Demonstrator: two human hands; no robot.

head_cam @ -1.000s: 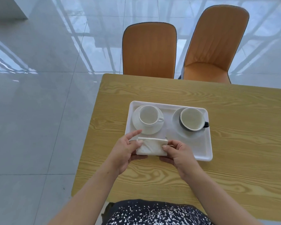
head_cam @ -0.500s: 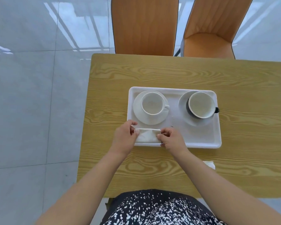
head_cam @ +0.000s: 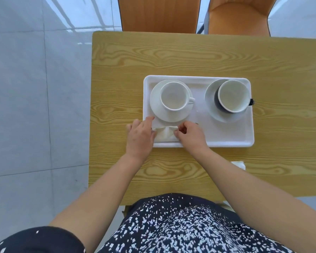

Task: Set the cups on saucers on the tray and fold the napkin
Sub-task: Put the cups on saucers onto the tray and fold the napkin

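White tray [head_cam: 226,143] sits mid-frame on a wooden table [head_cam: 117,70]. Two saucers stand side by side on it. The left saucer [head_cam: 154,106] carries a white cup [head_cam: 174,96], handle to the right. The right saucer [head_cam: 210,105] carries a dark-sided cup [head_cam: 233,95], handle at the tray's right rim. Both cups are upright. The folded napkin [head_cam: 165,134] lies in the tray's lower left corner, just below the left saucer. The left hand [head_cam: 140,136] grips its left end, forefinger stretched toward the saucer. The right hand [head_cam: 192,136] pinches its right end with curled fingers. A white paper piece [head_cam: 238,164] lies on the table below the tray. Two orange chairs [head_cam: 159,13] stand at the top edge.
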